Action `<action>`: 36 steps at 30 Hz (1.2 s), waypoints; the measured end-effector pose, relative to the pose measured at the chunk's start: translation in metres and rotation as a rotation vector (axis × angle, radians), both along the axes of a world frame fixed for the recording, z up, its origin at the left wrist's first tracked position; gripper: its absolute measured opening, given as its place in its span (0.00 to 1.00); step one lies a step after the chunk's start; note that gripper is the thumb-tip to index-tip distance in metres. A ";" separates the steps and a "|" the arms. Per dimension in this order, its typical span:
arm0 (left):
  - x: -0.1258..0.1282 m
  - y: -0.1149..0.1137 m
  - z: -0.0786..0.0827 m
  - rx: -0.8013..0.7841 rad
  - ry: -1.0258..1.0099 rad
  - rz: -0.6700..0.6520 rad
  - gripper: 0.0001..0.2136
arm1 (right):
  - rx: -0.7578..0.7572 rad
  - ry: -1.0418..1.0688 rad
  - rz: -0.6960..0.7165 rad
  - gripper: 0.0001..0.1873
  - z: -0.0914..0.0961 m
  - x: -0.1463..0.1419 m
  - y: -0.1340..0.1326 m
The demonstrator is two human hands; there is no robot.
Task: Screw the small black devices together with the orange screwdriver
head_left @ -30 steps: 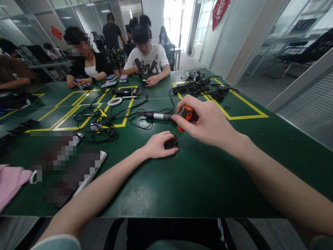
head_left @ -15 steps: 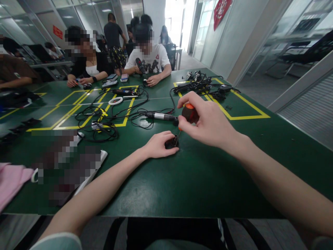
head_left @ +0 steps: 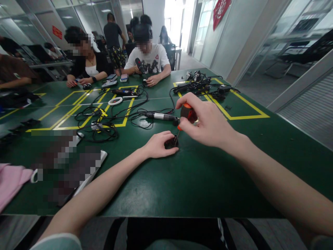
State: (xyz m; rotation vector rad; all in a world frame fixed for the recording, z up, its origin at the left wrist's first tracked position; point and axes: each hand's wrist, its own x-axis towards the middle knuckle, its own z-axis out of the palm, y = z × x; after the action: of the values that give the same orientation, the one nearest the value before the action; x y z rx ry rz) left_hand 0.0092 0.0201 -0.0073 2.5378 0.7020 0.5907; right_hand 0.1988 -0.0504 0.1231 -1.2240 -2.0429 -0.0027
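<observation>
both my hands are busy: left hand (head_left: 156, 145) pins the small black part (head_left: 171, 142) on the bench (head_left: 197, 180), right hand (head_left: 208, 121) grasps the screwdriver (head_left: 186, 113), its handle turned slightly since before.

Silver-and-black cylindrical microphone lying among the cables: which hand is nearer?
Right. The right hand, gripping the orange-handled screwdriver, sits just beside the silver-and-black cylindrical microphone's near end. The left hand rests lower on the small black part, apart from it.

I sit at a green table (head_left: 197, 180) taped with yellow lines (head_left: 241, 104); beyond it, glass partitions (head_left: 286, 38), a red banner (head_left: 220, 10), a bright doorway (head_left: 173, 17).
</observation>
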 end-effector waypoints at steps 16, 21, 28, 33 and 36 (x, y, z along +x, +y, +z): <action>0.000 0.000 -0.002 0.005 0.003 0.011 0.13 | -0.035 0.016 -0.012 0.09 0.002 -0.001 -0.002; 0.000 0.000 -0.001 0.001 -0.007 0.002 0.13 | -0.060 0.026 -0.020 0.08 0.004 -0.001 -0.003; -0.001 -0.002 -0.001 -0.003 0.009 0.008 0.12 | -0.066 0.027 0.002 0.09 0.003 -0.001 -0.003; 0.000 -0.002 -0.001 0.000 0.009 0.014 0.13 | -0.069 0.031 -0.011 0.12 0.002 0.000 -0.002; 0.001 -0.002 -0.001 -0.007 0.011 0.013 0.13 | -0.052 0.012 -0.018 0.07 0.002 0.000 -0.002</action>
State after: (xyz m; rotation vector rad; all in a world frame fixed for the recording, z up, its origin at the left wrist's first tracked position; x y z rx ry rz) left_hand 0.0101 0.0183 -0.0083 2.5334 0.7236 0.5776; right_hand 0.1991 -0.0529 0.1252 -1.2709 -2.0331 0.0500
